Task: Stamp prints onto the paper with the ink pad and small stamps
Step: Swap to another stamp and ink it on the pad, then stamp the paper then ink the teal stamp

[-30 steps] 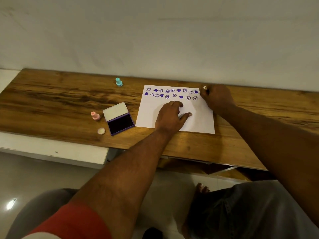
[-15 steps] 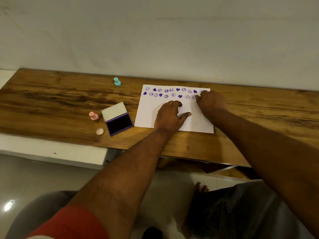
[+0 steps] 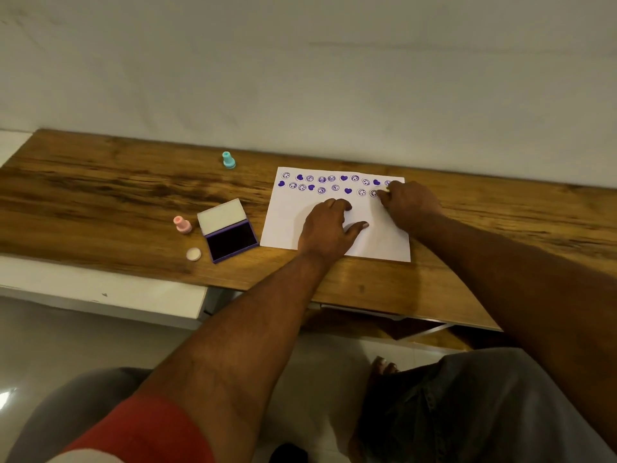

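My right hand (image 3: 409, 203) has come down from beyond the far right corner of the paper (image 3: 290, 225) onto the sheet. It now sits at the right end of the second row of prints (image 3: 335, 187). Its fingers are curled down and pinched together. A second ago a pale stamp tip showed above them; now the stamp is hidden under the knuckles. I take this as the press of another print.

My left hand (image 3: 325, 228) has not shifted. It lies just left of the right hand, fingers flat on the sheet and thumb spread, pinning it.

Both rows now reach the paper's right edge, so no room is left on that side. Bare paper lies on the near side of the right hand, and I judge the next row belongs there.

The ink pad (image 3: 232, 240) lies open left of the left hand, so re-inking means reaching across that arm. The pink stamp (image 3: 182, 224) and cap (image 3: 193, 253) sit further left, near the desk (image 3: 100, 202) front edge.
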### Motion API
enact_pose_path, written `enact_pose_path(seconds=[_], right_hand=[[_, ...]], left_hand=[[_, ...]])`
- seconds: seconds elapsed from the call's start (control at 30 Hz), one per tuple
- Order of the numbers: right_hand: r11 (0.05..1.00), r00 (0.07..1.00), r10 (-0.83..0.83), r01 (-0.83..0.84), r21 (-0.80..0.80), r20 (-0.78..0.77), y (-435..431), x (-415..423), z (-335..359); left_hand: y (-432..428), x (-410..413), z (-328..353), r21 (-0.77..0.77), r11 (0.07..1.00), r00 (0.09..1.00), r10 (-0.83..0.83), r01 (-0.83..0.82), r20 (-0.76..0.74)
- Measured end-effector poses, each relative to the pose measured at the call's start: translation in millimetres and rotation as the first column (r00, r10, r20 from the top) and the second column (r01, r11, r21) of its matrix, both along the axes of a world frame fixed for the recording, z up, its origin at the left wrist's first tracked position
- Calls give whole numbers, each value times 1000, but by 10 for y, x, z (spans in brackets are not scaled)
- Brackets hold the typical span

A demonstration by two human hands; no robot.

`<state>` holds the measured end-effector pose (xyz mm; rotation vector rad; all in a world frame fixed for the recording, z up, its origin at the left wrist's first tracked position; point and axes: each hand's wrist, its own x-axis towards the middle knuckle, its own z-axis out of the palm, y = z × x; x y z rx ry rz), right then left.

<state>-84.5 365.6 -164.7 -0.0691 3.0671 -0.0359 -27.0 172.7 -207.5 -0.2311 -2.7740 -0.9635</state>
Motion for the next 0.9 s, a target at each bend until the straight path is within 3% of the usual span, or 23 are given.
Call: enact_pose_path(seconds=[0.1, 0.13, 0.2, 0.27, 0.33, 0.43, 0.6, 0.77, 0.9], right_hand=[[954, 988, -117, 141, -265, 102, 122, -88, 100], [876, 972, -203, 233, -423, 114, 177, -115, 128], [590, 915, -376, 359, -724, 148, 262, -127, 167], [337, 856, -468, 403, -851, 220, 263, -80, 182], [264, 849, -472, 395, -880, 240, 239, -20, 195], [312, 875, -451, 341, -887, 178, 185, 24, 222], [480, 930, -361, 242, -844, 61, -56, 132, 269], [660, 992, -120, 62, -748, -24, -630, 299, 337], [752, 976, 187, -213, -624, -108, -1323, 493, 416]], left_hand=[[-7, 14, 18, 15, 1000, 1000, -1, 1, 5], [-12, 18, 18, 22, 1000, 1000, -3, 3, 2], [-13, 30, 32, 29, 1000, 1000, -8, 8, -4], [-25, 35, 34, 29, 1000, 1000, -7, 7, -1], [-30, 33, 47, 37, 999, 1000, -16, 16, 7], [-74, 30, 128, 75, 996, 999, -54, 53, 6], [-325, 113, 319, 56, 995, 996, -78, 80, -52], [-952, 385, 546, 22, 1000, 994, 14, -12, -105], [-1622, 794, 574, 75, 984, 978, 171, -163, -118]])
